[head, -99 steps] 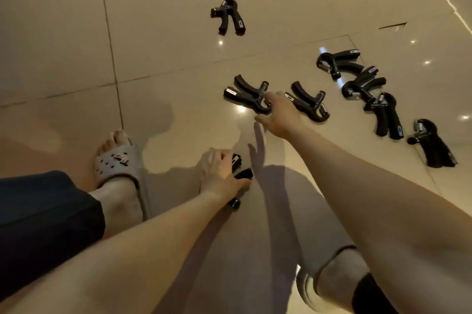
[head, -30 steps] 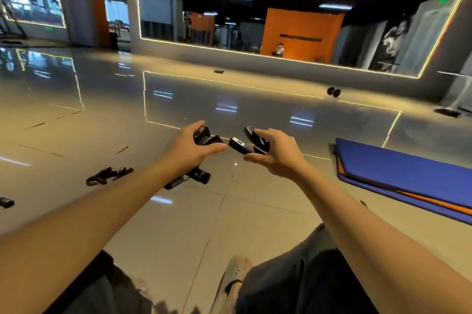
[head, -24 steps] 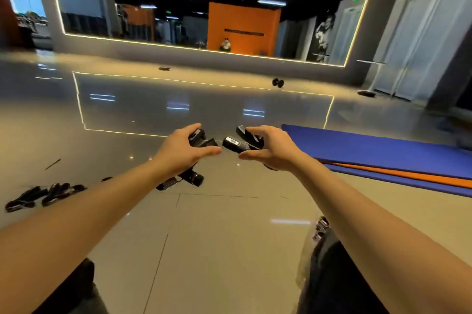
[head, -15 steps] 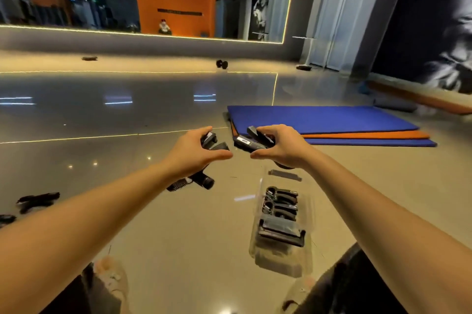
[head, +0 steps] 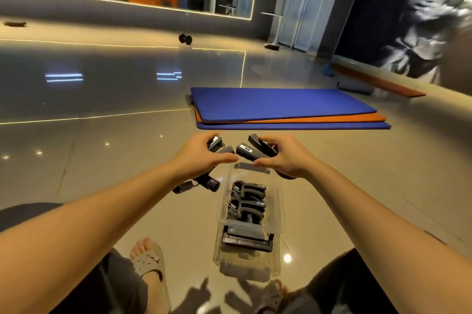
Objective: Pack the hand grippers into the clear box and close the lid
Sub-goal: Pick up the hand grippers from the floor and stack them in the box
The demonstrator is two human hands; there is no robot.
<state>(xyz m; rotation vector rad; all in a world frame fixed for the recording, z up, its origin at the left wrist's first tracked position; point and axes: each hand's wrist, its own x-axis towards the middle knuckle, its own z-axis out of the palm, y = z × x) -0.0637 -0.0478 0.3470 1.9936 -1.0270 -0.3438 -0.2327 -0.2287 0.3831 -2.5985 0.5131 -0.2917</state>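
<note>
Left grip: left hand (head: 198, 157) wrapped around a black hand gripper (head: 204, 180); coiled metal spring and round knob hang below the palm.
Right grip: right hand (head: 286, 157) clasped on a second black gripper (head: 251, 151), moulded handles pointing toward the left hand, small pale label showing.
Position: both held just above the far end of the clear box (head: 277, 211).
Box: transparent plastic, oblong, open, on the floor; packed grippers (head: 246, 201) stacked inside.
Floor (head: 102, 160): glossy beige tile, reflective.
Beyond: flat blue mat (head: 275, 102) over an orange layer.
</note>
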